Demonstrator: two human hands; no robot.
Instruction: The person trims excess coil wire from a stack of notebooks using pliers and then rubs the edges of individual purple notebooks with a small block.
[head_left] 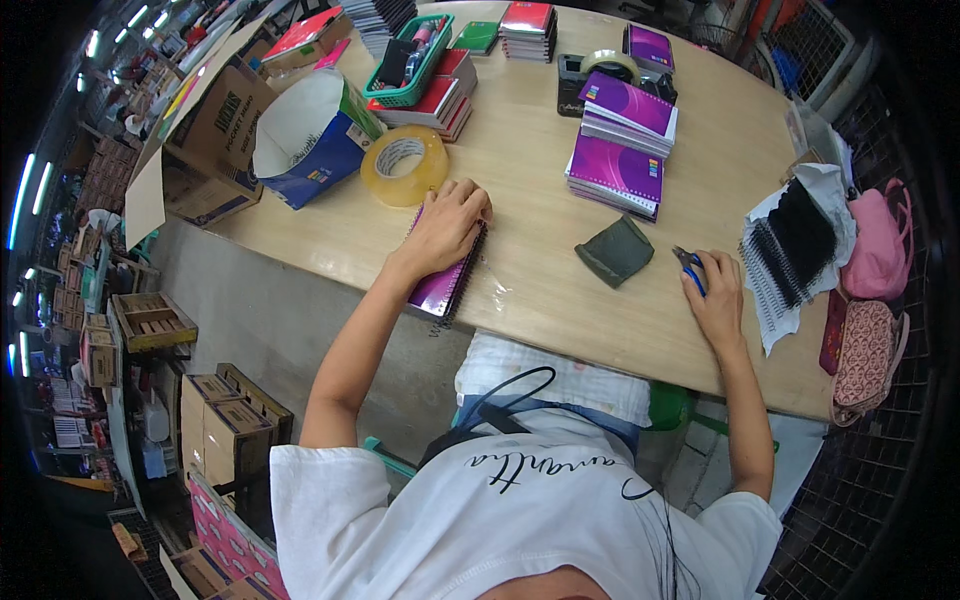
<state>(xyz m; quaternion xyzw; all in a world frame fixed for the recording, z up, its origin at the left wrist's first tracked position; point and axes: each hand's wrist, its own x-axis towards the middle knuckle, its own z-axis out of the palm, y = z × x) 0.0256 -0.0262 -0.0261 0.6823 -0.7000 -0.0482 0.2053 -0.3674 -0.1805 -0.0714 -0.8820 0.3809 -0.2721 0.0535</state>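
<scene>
My left hand (448, 228) lies curled over a purple spiral notebook (434, 290) near the table's front edge, its fingers gripping the far end. Black wire binding runs along the notebook's right side, and a loose coil end (440, 325) sticks out past its near end. Over to the right, my right hand (716, 298) is closed round small pliers with blue handles (693, 272), jaws pointing away from me. Between the hands, closer to the right one, rests a dark grey-green block (614, 251).
Stacked purple notebooks (617, 170) and a tape dispenser (572, 85) stand farther back. A big tape roll (405, 165), blue-and-white container (312, 150), green basket (412, 62) and carton (215, 130) are at left. Black coils (800, 240) lie on paper at right, beside pink pouches (878, 245).
</scene>
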